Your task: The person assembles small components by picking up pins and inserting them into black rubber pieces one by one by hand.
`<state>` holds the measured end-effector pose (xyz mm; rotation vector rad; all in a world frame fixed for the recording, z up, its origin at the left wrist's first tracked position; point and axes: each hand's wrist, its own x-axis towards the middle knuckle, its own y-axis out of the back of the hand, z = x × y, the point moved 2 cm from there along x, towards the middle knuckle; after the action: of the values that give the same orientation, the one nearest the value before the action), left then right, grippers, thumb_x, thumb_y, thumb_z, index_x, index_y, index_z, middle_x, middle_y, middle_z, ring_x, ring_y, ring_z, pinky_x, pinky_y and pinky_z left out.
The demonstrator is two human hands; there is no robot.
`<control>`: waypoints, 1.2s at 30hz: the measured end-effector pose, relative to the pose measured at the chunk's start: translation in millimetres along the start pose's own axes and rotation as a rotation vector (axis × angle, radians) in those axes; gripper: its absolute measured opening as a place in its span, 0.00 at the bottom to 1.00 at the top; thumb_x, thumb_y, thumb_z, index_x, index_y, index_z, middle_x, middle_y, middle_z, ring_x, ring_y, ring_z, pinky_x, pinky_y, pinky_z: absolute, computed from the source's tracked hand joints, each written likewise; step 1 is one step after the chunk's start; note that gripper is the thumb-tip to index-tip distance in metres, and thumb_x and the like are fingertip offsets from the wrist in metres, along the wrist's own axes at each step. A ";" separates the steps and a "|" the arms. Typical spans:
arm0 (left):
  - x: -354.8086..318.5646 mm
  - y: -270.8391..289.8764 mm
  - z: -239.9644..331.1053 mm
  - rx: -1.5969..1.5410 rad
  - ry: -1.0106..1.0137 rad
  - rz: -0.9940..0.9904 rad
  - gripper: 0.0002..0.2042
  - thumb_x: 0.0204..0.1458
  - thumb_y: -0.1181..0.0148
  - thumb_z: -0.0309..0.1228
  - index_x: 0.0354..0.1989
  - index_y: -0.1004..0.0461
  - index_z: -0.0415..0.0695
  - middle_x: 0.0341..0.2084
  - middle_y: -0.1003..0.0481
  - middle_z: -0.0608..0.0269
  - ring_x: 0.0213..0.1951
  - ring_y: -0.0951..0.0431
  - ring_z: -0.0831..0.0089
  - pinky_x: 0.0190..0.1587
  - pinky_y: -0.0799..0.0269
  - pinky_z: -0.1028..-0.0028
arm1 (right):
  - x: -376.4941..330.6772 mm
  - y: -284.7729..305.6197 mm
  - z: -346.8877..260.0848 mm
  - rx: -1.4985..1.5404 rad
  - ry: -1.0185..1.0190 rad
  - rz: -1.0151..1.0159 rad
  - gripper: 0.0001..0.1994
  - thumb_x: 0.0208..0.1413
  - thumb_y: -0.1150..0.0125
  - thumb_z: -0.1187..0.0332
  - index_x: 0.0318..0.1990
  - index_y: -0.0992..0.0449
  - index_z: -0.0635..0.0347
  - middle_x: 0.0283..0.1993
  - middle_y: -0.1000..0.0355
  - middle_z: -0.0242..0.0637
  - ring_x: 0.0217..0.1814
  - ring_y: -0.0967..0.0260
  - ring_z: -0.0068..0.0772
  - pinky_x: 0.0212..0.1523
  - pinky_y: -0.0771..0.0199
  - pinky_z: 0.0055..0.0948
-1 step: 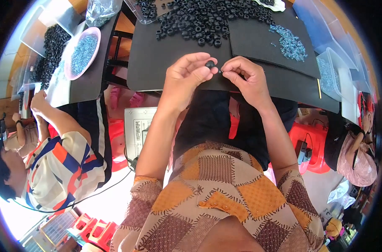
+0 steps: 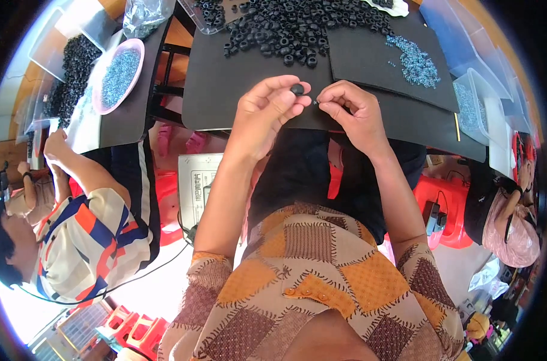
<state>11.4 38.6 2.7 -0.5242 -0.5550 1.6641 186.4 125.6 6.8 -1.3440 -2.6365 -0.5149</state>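
Smooth, matte-black rounded piece [image 2: 297,89] gripped between thumb and fingers of left hand [image 2: 261,111], above the table's near edge; grip only slightly parted, by the piece's width. Right hand [image 2: 353,114] pinched tight just beside it; contents too small to tell. Ring-like black pieces [image 2: 279,33] heaped on flat dark table [image 2: 213,84]; tiny glossy blue bits [image 2: 419,69] on thin black board [image 2: 364,60]. Red plastic stool [image 2: 427,192] at right; co-worker [image 2: 93,240] seated left.

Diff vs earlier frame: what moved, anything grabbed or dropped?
The round black piece in the left hand shifted slightly left and up, the left thumb too. Nothing visibly grabbed or dropped. Right hand, black bead pile and blue beads look unchanged.
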 end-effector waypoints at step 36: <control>-1.4 -8.7 -6.0 0.382 -0.229 0.006 0.11 0.51 0.39 0.12 0.43 0.24 0.35 0.46 0.23 0.58 0.46 0.21 0.75 0.52 0.25 0.76 | 5.1 -4.5 -13.8 0.000 0.081 0.032 0.07 0.53 0.36 0.79 0.39 0.21 0.62 0.34 0.24 0.30 0.33 0.29 0.18 0.36 0.29 0.20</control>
<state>22.1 38.8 3.5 -0.0570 -0.3849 1.7927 179.3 122.1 20.0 -1.3346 -2.5463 -0.5529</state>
